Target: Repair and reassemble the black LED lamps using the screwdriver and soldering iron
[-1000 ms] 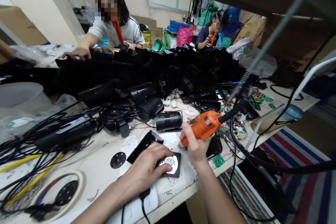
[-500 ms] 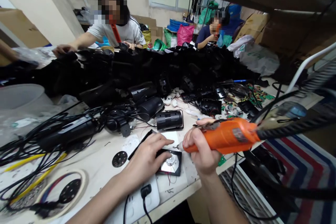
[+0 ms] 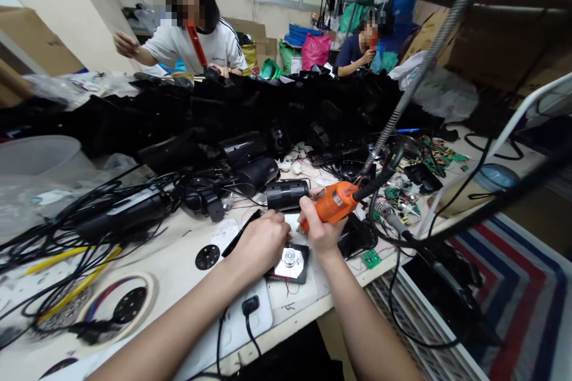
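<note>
My right hand (image 3: 322,229) is wrapped around an orange electric screwdriver (image 3: 336,199), its tip pointing down and left. The tip is partly hidden by my fingers. My left hand (image 3: 266,241) rests at the upper left edge of a small black square part (image 3: 300,277) with a silver plate (image 3: 290,259) and round hub. The left fingers are curled together; whatever they pinch is too small or hidden to make out. Thin red wires trail from the part's lower side. A long black piece (image 3: 241,232) lies beside my left hand, with a slotted black disc (image 3: 208,257) farther left.
A black cylindrical housing (image 3: 286,193) stands just behind my hands. Black cables (image 3: 129,208) and a tape roll (image 3: 149,297) lie left, a power strip (image 3: 263,312) in front. Green circuit boards (image 3: 370,259) lie right. Two people sit beyond the black heap (image 3: 250,107).
The screwdriver has swung from nearly level to tilted, with its cable end up, and moved left. My left fingers have gone from spread to curled. A person opposite has raised a hand.
</note>
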Action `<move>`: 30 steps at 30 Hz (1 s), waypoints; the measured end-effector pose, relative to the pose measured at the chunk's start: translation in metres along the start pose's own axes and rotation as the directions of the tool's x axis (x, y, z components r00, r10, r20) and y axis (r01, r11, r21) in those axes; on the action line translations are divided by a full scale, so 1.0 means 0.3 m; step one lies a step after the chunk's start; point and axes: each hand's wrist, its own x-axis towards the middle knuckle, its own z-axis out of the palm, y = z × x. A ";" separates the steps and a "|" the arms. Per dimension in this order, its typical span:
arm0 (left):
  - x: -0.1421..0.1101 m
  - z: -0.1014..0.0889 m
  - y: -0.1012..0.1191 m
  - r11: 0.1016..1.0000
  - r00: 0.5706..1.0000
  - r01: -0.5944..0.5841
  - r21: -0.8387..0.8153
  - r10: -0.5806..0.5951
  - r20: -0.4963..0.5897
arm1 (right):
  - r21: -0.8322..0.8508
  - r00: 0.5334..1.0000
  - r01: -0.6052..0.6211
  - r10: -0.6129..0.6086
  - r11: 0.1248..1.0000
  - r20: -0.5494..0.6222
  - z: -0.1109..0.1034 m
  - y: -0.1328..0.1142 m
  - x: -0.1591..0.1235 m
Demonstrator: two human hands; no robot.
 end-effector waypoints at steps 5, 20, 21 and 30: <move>-0.003 0.003 -0.003 0.999 0.999 -0.004 -0.040 0.002 -0.053 | 0.054 1.000 0.005 -0.006 0.999 0.016 -0.003 -0.040 -0.002; -0.094 0.010 -0.029 0.836 0.919 -0.293 -0.464 0.112 -0.377 | 0.332 0.995 0.013 -0.044 0.943 0.087 -0.022 -0.289 -0.062; -0.102 0.007 -0.030 0.816 0.908 -0.316 -0.484 0.112 -0.405 | 0.351 0.994 0.016 -0.052 0.936 0.096 -0.017 -0.301 -0.065; -0.141 0.007 -0.025 0.653 0.851 -0.443 -0.614 0.089 -0.518 | 0.427 0.986 0.023 -0.092 0.904 0.141 0.007 -0.375 -0.074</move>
